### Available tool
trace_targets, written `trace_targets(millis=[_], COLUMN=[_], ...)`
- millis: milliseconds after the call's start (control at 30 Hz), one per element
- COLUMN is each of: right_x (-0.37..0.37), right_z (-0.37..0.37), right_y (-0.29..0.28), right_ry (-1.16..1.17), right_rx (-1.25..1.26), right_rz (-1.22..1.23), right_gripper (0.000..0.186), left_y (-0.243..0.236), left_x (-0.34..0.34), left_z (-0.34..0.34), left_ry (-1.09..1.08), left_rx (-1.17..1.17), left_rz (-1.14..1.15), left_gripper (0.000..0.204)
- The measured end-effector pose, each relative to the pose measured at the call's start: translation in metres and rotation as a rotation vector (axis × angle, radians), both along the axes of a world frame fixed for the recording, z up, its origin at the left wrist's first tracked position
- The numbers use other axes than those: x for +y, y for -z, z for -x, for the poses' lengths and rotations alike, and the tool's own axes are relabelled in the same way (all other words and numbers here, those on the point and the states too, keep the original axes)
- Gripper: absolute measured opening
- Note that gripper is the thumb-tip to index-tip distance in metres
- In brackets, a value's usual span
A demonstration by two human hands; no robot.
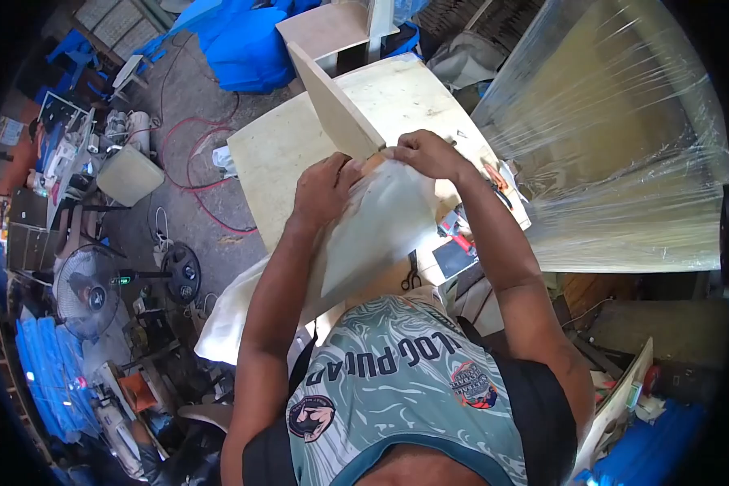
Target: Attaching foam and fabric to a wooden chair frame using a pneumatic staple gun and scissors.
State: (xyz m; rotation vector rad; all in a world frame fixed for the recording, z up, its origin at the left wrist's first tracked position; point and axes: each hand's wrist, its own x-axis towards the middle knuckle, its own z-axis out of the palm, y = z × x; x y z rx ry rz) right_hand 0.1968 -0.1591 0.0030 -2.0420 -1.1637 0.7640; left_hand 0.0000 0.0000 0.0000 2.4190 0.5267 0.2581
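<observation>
Okay, counting what's here: two hands, one pale sheet point(385, 215), one upright board point(332, 93), one pair of scissors point(413, 277) and one standing fan point(91, 293).

The sheet's top edge is near the middle of the frame, right up in the fingers. The left hand point(326, 190) grips it on the left, and the right hand point(429, 154) has its top right corner pinched, though some fingertips are hidden. Hands are close together but not touching each other. The rest of the sheet hangs below and between them, sweeping toward lower left past the left forearm.

Board's end sits right by the fingers, above a pale worktop point(401, 85). Scissors are below the sheet; fan's way over at left.
</observation>
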Motion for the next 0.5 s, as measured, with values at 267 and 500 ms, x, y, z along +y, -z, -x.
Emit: trace_targets(millis=[267, 500], right_x=[0.005, 0.034], right_z=[0.004, 0.005], right_y=[0.016, 0.015], right_ry=[0.233, 0.288], right_rx=[-0.036, -0.162], right_rz=[-0.153, -0.034], right_gripper=[0.051, 0.054], left_y=[-0.017, -0.004], left_x=[-0.005, 0.011], left_z=[-0.018, -0.020], left_ry=[0.196, 0.078], left_rx=[-0.112, -0.030], left_rz=[0.023, 0.212], left_gripper=[0.029, 0.026])
